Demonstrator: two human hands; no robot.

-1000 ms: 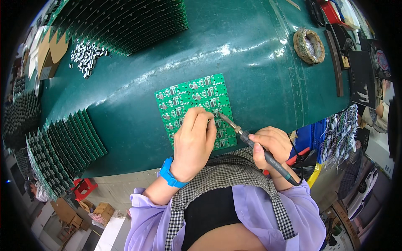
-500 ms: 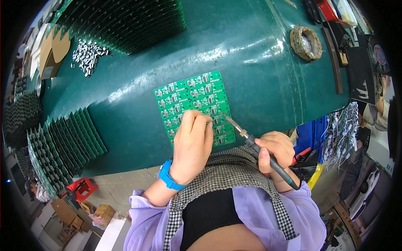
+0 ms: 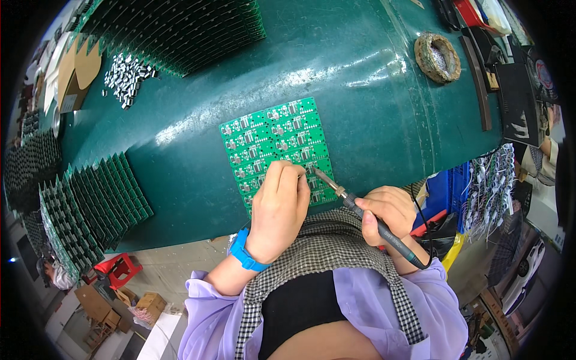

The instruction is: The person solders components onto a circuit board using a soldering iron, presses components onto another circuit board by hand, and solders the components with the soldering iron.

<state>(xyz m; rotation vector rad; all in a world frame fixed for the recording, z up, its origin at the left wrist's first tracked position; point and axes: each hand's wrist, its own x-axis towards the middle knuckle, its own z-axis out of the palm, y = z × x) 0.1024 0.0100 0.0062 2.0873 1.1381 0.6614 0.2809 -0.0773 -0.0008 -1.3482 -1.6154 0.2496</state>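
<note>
A green circuit board panel (image 3: 276,133), with rows of small chips and silver parts, lies flat on the green table near its front edge. Over the panel's lower middle is my left hand (image 3: 277,201), its fingertips pinched together; whatever they grip is too small to make out. My right hand (image 3: 389,215) is wrapped around the dark handle of a soldering iron (image 3: 345,197). The iron slants up and left, and its tip is at the panel, just right of my left fingertips. I cannot tell whether the tip touches a part.
Upright rows of circuit boards (image 3: 111,201) stand at the left, and a larger stack (image 3: 174,33) stands at the back. A pile of small silver parts (image 3: 128,78) lies at the far left. A round brown holder (image 3: 438,58) sits at the far right. Wire bundles (image 3: 491,189) hang at the right.
The soldering iron's tip has moved left, closer to my left fingertips, as my right hand shifted slightly left. The panel has moved up very slightly.
</note>
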